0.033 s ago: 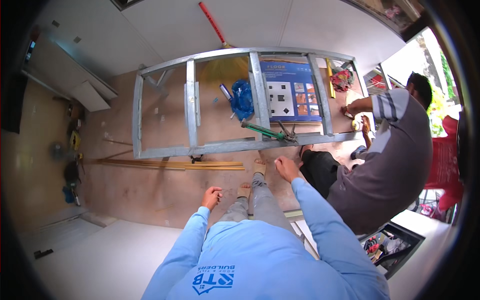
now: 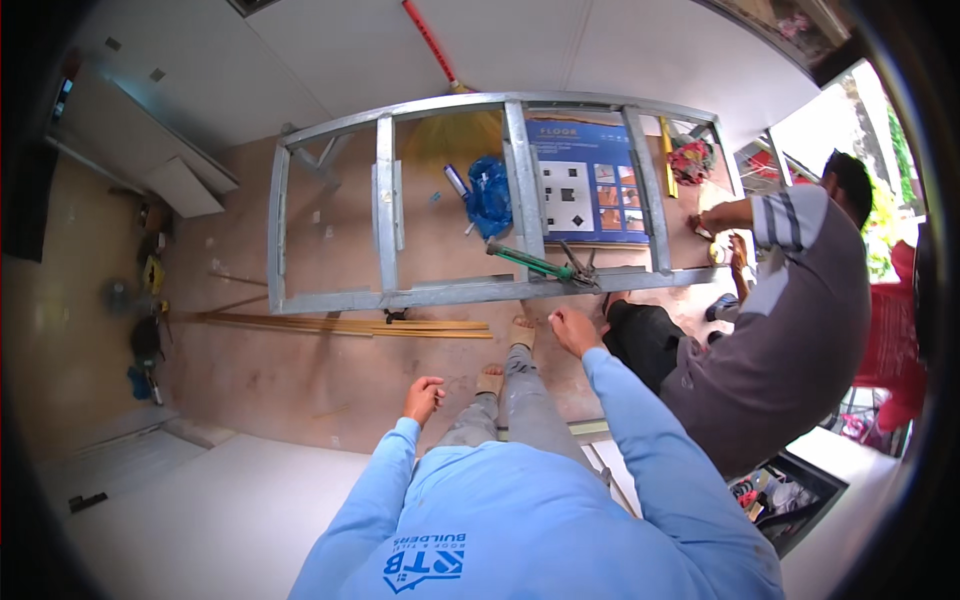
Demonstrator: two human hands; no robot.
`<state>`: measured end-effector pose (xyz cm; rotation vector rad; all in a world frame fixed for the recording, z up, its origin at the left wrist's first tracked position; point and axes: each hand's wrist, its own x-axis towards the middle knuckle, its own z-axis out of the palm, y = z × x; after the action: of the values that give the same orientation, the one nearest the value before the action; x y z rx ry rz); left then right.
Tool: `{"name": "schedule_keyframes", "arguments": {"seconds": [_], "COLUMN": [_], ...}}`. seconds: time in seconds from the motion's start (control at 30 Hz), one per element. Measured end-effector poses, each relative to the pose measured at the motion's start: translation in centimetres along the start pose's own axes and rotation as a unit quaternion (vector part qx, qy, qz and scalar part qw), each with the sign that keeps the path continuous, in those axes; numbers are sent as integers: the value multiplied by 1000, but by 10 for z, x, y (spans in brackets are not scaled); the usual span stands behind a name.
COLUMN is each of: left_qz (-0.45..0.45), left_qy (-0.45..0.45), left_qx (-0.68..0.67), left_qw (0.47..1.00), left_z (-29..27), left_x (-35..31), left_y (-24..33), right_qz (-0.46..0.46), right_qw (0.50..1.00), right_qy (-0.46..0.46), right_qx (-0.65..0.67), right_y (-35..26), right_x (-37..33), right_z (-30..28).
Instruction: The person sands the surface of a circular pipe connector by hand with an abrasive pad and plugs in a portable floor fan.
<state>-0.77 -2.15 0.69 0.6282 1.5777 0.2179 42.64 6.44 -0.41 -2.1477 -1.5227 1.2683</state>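
While both hands are on the near side of the metal frame (image 2: 525,180), the left hand (image 2: 424,399) is half-curled, the right hand (image 2: 575,332), closer to it, curled inward; contents: cannot tell. Caulking gun (image 2: 530,262), green: across the frame's near rail. Yellow strips (image 2: 430,326): along its near side. Co-worker (image 2: 785,320): at its right end.

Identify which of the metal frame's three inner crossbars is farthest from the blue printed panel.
Left inner crossbar: a blue bag shows between it and the blue printed panel. The middle crossbar and right crossbar line the panel's sides.
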Motion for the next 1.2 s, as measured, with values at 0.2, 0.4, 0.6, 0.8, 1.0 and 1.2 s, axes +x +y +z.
{"name": "schedule_keyframes", "arguments": {"seconds": [0.2, 0.4, 0.6, 0.8, 1.0, 1.2], "left_qz": [-68, -87, -54, -9, 71, 160], "left_qy": [8, 86, 37, 73, 91, 82], "left_qx": [-446, -368, -186, -199, -239, -254], "left_qw": [893, 922, 980, 977, 964, 950], "left_z": [38, 65, 106, 85, 49, -34], "left_x": [-21, -47, -26, -41, -27, -21], "left_y": [37, 17, 36, 41, 26, 29], "right_qz": [-94, -220, -198, -205, -352, -275], "right_qw": [982, 944, 947, 930, 910, 937], "right_qy": [37, 99, -14, -111, -87, -80], "right_qx": [-161, -225, -251, -284, -201, -202], "right_y": [-4, -39, 21, 11, -73, -202], "right_x": [171, 240, 285, 263, 190, 106], "right_z": [-17, 24, 16, 12, 3, 3]}}
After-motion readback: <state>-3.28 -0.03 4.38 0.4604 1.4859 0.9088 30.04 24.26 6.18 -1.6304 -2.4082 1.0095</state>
